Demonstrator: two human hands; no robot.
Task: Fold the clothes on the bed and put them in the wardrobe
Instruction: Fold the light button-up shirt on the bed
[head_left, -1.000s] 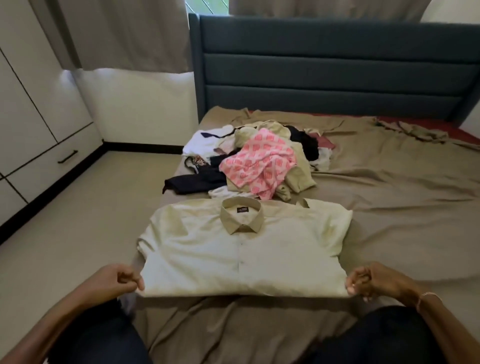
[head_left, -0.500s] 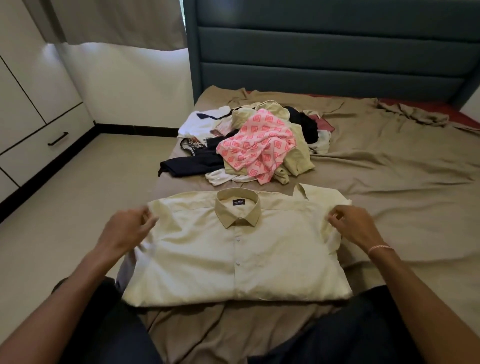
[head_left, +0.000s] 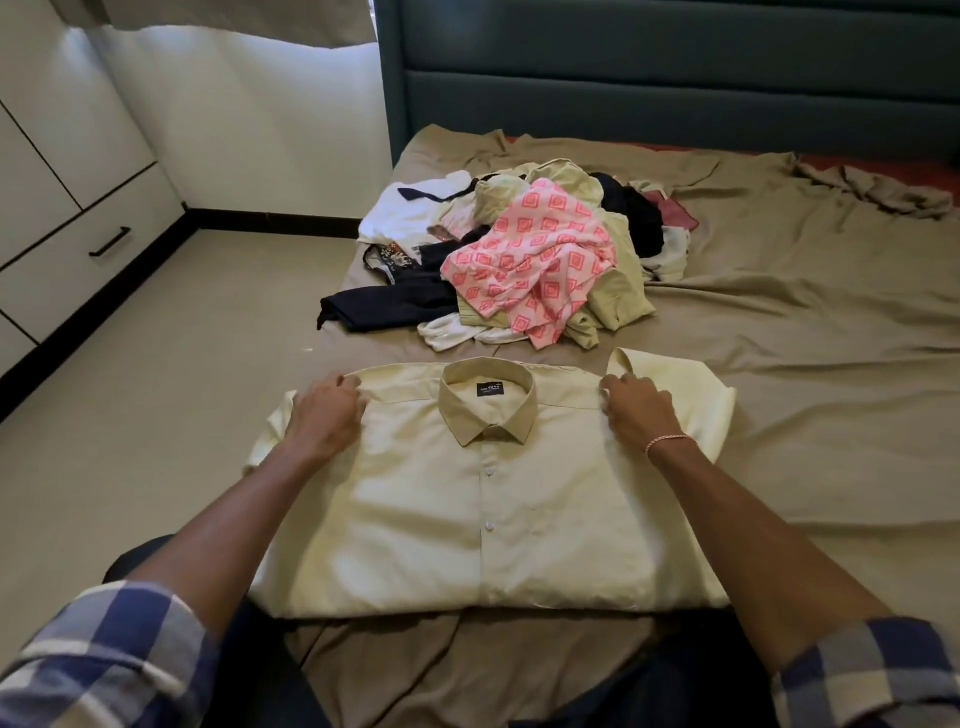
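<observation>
- The pale yellow button-front shirt (head_left: 483, 499) lies face up at the near edge of the bed, collar away from the person and buttons fastened. Its near edge reads as a fold, so the body is already shortened to a broad rectangle.
- A sleeve end shows at each outer side; one cuff sticks up just beyond the right shoulder.
- Left hand (head_left: 327, 415): on the shirt's left shoulder, fingers (head_left: 349, 387) curled down and pinching the cloth at the seam.
- Right hand (head_left: 636, 410): on the opposite shoulder, fingers (head_left: 613, 392) likewise curled into the fabric beside the upturned cuff.
- Assessment: this shirt is mid-fold; the sides are not yet brought in to a final width.
- Beyond the collar, near but apart, sits a heap of loose clothes (head_left: 597, 306), topped by a pink-and-white patterned garment (head_left: 540, 260), with dark, white and yellow pieces under and around it. None looks folded.
- The bed's tan sheet (head_left: 805, 374) is rumpled; a teal padded headboard (head_left: 675, 78) stands behind.
- The white wardrobe (head_left: 62, 208) stands to the left across the floor, doors closed. No stored garment is visible.
- Judgement: early stage; nearly all work remains.
</observation>
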